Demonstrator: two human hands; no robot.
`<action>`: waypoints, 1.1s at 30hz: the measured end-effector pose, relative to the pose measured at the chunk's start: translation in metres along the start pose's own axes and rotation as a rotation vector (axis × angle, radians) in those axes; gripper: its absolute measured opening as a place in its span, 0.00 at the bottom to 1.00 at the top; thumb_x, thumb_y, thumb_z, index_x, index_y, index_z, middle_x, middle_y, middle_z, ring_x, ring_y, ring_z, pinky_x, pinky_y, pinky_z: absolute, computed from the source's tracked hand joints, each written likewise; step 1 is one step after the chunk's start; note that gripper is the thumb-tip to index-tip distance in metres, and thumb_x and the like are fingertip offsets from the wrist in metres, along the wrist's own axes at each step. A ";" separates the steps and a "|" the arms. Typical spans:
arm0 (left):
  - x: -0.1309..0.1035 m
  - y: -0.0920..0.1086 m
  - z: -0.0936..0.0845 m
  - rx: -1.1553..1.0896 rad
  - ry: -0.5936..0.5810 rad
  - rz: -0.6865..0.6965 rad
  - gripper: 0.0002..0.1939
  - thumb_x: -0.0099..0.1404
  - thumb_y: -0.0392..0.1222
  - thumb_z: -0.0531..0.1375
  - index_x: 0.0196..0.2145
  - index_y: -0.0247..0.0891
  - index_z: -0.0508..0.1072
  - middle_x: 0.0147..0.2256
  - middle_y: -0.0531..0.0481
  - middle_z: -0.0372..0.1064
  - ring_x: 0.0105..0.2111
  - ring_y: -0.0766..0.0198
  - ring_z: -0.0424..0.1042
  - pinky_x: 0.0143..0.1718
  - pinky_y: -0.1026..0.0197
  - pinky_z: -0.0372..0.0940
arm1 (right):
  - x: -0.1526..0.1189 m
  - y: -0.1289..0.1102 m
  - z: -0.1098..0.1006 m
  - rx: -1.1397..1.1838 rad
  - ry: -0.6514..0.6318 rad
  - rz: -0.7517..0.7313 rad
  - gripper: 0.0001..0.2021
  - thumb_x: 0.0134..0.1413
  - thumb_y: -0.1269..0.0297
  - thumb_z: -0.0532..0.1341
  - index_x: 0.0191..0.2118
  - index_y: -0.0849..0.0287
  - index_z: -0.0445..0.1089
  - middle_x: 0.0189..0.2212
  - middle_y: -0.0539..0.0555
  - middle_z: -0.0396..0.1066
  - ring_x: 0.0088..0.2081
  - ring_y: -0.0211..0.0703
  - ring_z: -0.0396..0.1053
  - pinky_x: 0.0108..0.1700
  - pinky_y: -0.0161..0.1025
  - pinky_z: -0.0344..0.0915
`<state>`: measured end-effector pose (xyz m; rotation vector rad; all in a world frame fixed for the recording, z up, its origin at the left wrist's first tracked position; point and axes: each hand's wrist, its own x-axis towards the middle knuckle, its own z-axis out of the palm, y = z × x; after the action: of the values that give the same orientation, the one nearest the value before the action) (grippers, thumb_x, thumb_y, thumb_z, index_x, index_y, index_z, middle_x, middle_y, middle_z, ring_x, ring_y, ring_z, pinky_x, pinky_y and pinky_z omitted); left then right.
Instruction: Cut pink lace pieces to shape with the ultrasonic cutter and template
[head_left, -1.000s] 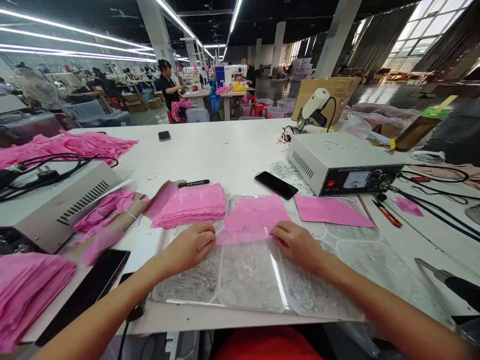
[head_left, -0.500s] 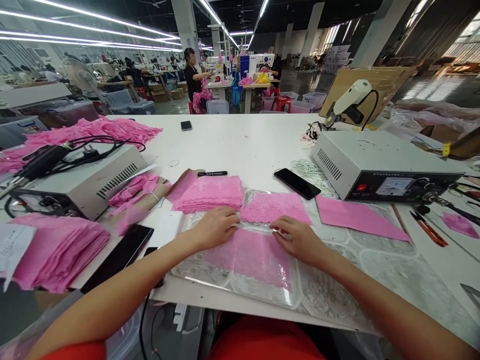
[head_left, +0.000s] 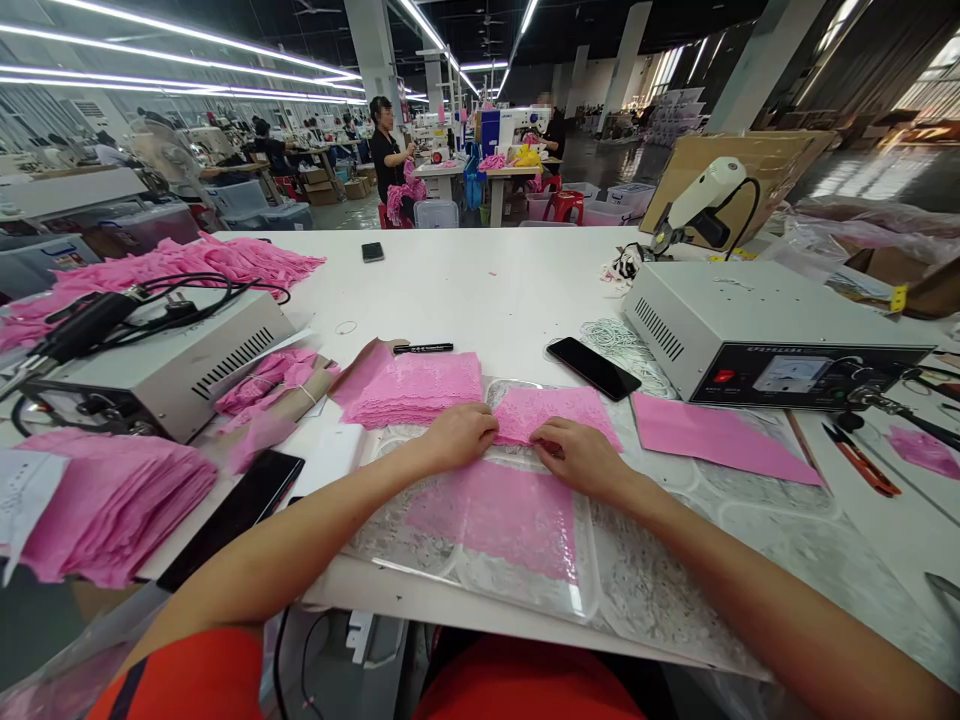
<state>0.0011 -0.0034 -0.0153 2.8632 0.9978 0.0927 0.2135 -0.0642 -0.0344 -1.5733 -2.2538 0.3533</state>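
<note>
The left hand (head_left: 463,434) and right hand (head_left: 571,452) are curling at the pink lace's (head_left: 559,408) near edge, over clear plastic (head_left: 517,592); whether they're pinching, I can't tell. A white slip (head_left: 31,490) is showing unreadable writing.

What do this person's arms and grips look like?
The left grip and right grip are ungloved hands; the forearms are bare, no watch visible. The left sleeve is orange-red with a dark stripe; no right sleeve shows.

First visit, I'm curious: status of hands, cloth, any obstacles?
Left hand, right hand: at pink lace, near edge. Lace: on clear mat. Phone: beyond hands, touching neither.
</note>
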 end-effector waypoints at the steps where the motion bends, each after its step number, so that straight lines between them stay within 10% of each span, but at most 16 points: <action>1: 0.000 -0.001 -0.001 -0.010 -0.007 -0.003 0.12 0.68 0.34 0.53 0.32 0.36 0.75 0.34 0.47 0.72 0.35 0.61 0.70 0.36 0.61 0.63 | 0.001 0.000 -0.001 0.002 -0.003 0.000 0.09 0.56 0.69 0.56 0.36 0.56 0.74 0.35 0.53 0.75 0.33 0.39 0.70 0.33 0.35 0.61; 33: 0.000 0.000 0.009 -0.055 0.025 -0.088 0.11 0.69 0.34 0.52 0.36 0.34 0.74 0.36 0.45 0.71 0.38 0.59 0.70 0.41 0.60 0.64 | 0.052 -0.006 0.009 0.547 -0.170 0.154 0.09 0.42 0.64 0.55 0.19 0.60 0.68 0.16 0.46 0.62 0.22 0.33 0.56 0.24 0.32 0.51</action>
<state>0.0017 -0.0036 -0.0238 2.7707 1.1063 0.1468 0.1888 -0.0174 -0.0317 -1.4549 -1.9157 1.0779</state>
